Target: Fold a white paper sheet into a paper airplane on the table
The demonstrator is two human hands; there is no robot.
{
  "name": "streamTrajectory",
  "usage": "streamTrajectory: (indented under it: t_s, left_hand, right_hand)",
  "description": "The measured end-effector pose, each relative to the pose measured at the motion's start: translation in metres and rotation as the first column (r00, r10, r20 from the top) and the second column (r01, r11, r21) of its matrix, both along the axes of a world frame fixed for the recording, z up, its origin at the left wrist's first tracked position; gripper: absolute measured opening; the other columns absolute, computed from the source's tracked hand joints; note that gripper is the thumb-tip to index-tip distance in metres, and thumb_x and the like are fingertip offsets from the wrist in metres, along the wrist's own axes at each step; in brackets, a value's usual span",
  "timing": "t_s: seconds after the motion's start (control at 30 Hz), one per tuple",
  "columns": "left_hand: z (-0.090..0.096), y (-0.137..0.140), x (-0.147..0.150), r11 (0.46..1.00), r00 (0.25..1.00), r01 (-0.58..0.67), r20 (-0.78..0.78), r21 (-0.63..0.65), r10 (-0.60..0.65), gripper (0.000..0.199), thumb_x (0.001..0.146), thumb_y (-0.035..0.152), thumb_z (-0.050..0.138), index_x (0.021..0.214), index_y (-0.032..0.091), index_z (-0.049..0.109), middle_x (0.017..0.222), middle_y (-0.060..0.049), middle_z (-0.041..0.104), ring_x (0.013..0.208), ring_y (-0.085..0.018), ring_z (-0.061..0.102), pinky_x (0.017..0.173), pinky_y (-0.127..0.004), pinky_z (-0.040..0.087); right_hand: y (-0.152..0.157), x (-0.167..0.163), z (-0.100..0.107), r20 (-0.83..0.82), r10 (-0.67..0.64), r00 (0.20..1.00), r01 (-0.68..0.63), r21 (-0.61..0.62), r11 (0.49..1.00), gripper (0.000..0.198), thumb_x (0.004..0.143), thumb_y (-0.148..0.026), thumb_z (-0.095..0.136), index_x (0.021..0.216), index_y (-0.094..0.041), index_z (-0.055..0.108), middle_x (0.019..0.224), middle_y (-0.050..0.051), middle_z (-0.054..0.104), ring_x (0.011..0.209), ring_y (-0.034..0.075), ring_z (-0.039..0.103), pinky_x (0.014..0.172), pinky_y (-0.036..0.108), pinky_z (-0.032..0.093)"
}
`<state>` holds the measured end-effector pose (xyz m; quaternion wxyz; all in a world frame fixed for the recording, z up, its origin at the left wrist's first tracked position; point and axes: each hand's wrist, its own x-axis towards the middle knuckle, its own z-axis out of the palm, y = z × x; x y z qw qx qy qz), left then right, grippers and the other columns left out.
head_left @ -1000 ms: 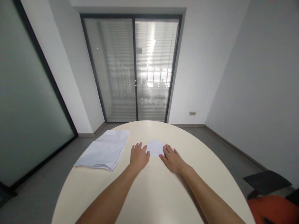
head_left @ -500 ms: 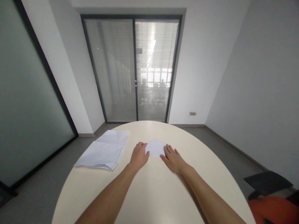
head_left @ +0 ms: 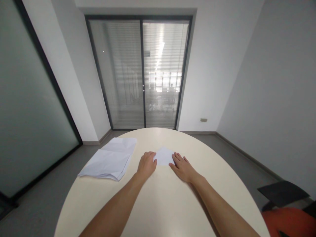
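Observation:
A small piece of white folded paper (head_left: 164, 157) with a pointed far edge lies on the round cream table (head_left: 158, 197). At its left edge rests my left hand (head_left: 147, 164), fingers slightly bent and thumb apart, the tips touching the paper. My right hand (head_left: 183, 168) lies flat over the paper's right edge, fingers stretched out and thumb pointing inward. Both hands press on the paper rather than lifting it. The paper's left and right ends are partly hidden under the fingers.
A stack of larger folded white sheets (head_left: 108, 159) lies on the table's left side. At the lower right stands a chair with a red seat (head_left: 288, 222) and a black part. Glass doors with blinds (head_left: 118, 79) are beyond the table.
My left hand has shifted very slightly along the paper's left edge, its thumb a little further left. My right hand and the paper look almost unchanged.

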<state>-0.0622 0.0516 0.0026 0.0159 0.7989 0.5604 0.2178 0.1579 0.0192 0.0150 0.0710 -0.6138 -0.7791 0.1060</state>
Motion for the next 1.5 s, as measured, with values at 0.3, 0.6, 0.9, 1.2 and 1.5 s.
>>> streamTrajectory:
  t_s: [0.3,0.6,0.9,1.2,1.5]
  left_hand:
    - [0.012,-0.011,0.005,0.998,0.993,0.033,-0.112,-0.050,-0.038,0.027,0.096,0.023,0.046,0.116,0.024,0.064,0.110,-0.008,0.067,0.109,-0.022,0.058,0.093,-0.033,0.046]
    - [0.017,-0.019,0.008,0.992,0.977,0.128,-0.171,0.009,-0.125,0.032,0.095,0.045,0.049,0.112,0.022,0.065,0.115,-0.010,0.066,0.108,-0.028,0.055,0.091,-0.041,0.048]
    - [0.015,-0.020,0.010,0.990,0.971,0.138,-0.198,-0.001,-0.136,0.035,0.098,0.044,0.046,0.121,0.022,0.061,0.126,-0.011,0.062,0.113,-0.028,0.055,0.095,-0.041,0.047]
    - [0.015,-0.017,0.010,0.991,0.960,0.132,-0.244,-0.035,-0.137,0.032,0.099,0.044,0.046,0.113,0.021,0.063,0.117,-0.011,0.066,0.105,-0.026,0.064,0.089,-0.039,0.050]
    - [0.021,-0.023,0.016,0.985,0.941,0.168,-0.290,-0.044,-0.174,0.035,0.100,0.046,0.043,0.115,0.020,0.061,0.120,-0.014,0.063,0.108,-0.028,0.062,0.088,-0.040,0.051]
  right_hand:
    - [0.001,0.000,0.000,-0.001,-0.027,1.000,0.027,0.033,0.999,0.067,0.099,-0.050,0.028,0.152,-0.008,0.032,0.161,0.017,0.024,0.150,0.028,0.018,0.119,0.049,0.015]
    - [0.003,0.002,-0.004,0.004,-0.042,0.999,0.042,0.064,0.997,0.068,0.098,-0.052,0.030,0.152,-0.009,0.034,0.160,0.016,0.026,0.149,0.029,0.020,0.119,0.048,0.017]
    - [0.004,0.001,-0.007,0.027,-0.088,0.996,0.085,0.078,0.993,0.079,0.094,-0.060,0.035,0.152,-0.005,0.032,0.159,0.020,0.026,0.149,0.032,0.020,0.118,0.047,0.018]
    - [0.001,0.000,0.000,0.011,-0.074,0.997,0.073,0.087,0.994,0.076,0.094,-0.058,0.037,0.149,-0.006,0.036,0.158,0.020,0.029,0.148,0.032,0.023,0.117,0.047,0.021]
    - [0.002,0.003,-0.001,0.011,-0.069,0.998,0.068,0.087,0.994,0.075,0.094,-0.057,0.038,0.149,-0.007,0.037,0.159,0.019,0.029,0.148,0.032,0.022,0.117,0.047,0.020]
